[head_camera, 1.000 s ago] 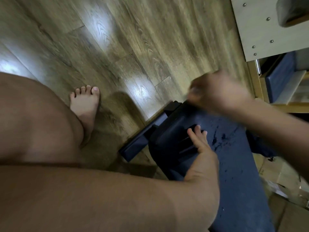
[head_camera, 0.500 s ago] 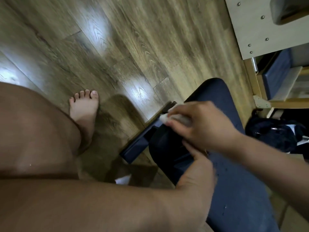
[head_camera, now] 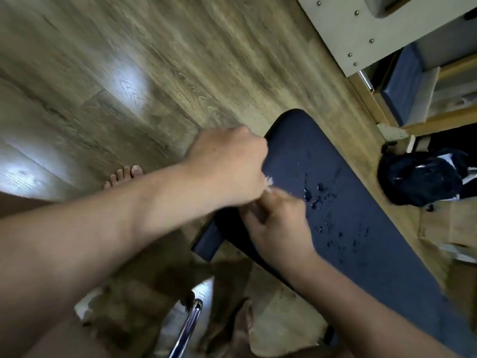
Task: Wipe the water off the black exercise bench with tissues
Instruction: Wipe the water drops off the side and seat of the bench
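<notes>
step: readying tissue (head_camera: 269,182) | left hand (head_camera: 228,165) grip clenched on it, right hand (head_camera: 280,224) grip pinching it, frame centre | water (head_camera: 318,193) centre-right on black tabletop (head_camera: 296,140) | advice: bunch tissue, press flat, sweep drops inward, away from the edge

Dark padded bench (head_camera: 296,143), long with a rounded far end, lying diagonally. Water (head_camera: 316,193) in dark beads and small puddles scattered over the middle of the pad. White tissue (head_camera: 268,182), crumpled and blurred, mostly hidden, at the pad's left edge, pinched between left hand (head_camera: 229,166) and right hand (head_camera: 278,223).
</notes>
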The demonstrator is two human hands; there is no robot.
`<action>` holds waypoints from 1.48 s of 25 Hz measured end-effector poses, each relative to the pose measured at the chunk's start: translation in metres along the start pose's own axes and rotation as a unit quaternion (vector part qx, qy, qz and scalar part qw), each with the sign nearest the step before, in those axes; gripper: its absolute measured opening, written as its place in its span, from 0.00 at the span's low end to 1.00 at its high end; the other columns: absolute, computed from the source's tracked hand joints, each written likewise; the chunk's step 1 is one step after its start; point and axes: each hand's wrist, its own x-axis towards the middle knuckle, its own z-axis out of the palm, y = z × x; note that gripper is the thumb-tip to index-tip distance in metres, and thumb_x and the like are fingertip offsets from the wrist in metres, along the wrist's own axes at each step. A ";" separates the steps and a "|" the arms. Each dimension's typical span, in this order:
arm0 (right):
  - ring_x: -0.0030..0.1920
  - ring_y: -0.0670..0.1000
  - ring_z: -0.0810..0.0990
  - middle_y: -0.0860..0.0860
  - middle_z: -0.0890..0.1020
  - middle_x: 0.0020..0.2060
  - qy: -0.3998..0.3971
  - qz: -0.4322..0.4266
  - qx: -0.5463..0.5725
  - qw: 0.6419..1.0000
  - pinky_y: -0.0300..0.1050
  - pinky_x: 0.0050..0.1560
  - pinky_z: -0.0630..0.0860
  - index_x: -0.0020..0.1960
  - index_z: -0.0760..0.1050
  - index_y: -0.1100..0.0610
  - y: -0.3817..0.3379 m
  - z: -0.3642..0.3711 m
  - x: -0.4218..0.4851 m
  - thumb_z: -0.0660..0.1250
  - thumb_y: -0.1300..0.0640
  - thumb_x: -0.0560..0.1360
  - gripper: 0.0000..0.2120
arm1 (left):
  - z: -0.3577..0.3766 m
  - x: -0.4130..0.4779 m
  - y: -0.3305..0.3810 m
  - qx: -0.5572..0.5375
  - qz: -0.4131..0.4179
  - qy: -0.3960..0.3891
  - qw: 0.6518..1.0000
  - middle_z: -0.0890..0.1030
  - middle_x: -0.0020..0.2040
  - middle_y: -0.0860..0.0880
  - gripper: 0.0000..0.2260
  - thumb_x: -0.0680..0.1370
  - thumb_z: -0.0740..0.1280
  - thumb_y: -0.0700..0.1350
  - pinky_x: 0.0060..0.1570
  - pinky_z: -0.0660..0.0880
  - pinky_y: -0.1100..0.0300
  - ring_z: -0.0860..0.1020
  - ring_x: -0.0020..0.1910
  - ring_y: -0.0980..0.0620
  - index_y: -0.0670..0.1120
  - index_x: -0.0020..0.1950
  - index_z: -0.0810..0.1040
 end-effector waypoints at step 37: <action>0.35 0.57 0.81 0.49 0.81 0.37 0.014 0.072 -0.087 0.993 0.45 0.29 0.75 0.51 0.80 0.42 -0.002 0.004 -0.061 0.68 0.44 0.70 0.10 | 0.014 0.024 0.017 -0.392 -0.146 -0.040 0.907 0.82 0.46 0.46 0.25 0.82 0.53 0.64 0.56 0.80 0.43 0.82 0.51 0.41 0.45 0.49 0.79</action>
